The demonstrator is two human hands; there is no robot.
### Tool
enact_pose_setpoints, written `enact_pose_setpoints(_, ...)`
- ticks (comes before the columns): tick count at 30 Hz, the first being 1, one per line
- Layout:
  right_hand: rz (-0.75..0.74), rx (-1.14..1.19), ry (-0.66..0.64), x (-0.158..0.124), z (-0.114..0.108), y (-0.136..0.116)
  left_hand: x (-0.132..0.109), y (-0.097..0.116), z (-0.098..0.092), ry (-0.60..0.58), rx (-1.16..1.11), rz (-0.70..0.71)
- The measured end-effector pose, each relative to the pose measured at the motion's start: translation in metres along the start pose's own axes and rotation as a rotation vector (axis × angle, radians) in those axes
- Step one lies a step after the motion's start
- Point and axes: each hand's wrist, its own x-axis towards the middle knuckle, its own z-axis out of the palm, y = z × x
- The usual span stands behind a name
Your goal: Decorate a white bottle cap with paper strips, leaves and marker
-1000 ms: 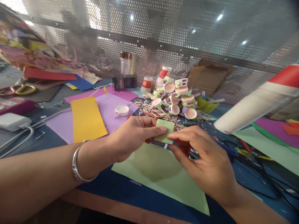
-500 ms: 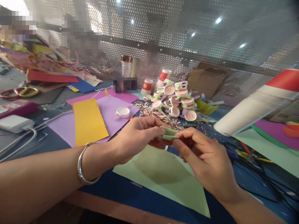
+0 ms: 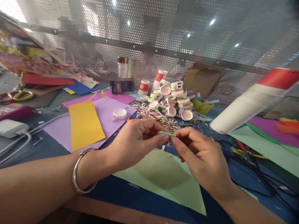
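Note:
My left hand and my right hand meet above the table, both pinching a small light green paper piece that is folded flat into a narrow strip. A silver bangle sits on my left wrist. Below the hands lies a large light green paper sheet on the blue table top. Just beyond the hands is a heap of small round paper-trimmed caps amid paper scraps.
A yellow sheet lies on purple paper with a white cap. A big white glue bottle with a red cap lies at right above black cables. Scissors, a white charger and stacked paper sit left. Perforated metal screen behind.
The green piece was a flat square held up between both hands; it has been folded over and is now pinched into a thin strip.

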Motion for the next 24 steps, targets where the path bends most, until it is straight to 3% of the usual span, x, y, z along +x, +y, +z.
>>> enact_pose_setpoints(12, 0.049, 0.059, 0.018, 0.0038, 0.0025, 0.0044, 0.0021, -0.001, -0.0033, -0.007, -0.069, -0.056)
enact_pose_setpoints(24, 0.08, 0.134, -0.081, 0.0063, -0.0002, -0.001, -0.0008, 0.0044, -0.0001, -0.011, 0.092, 0.009)
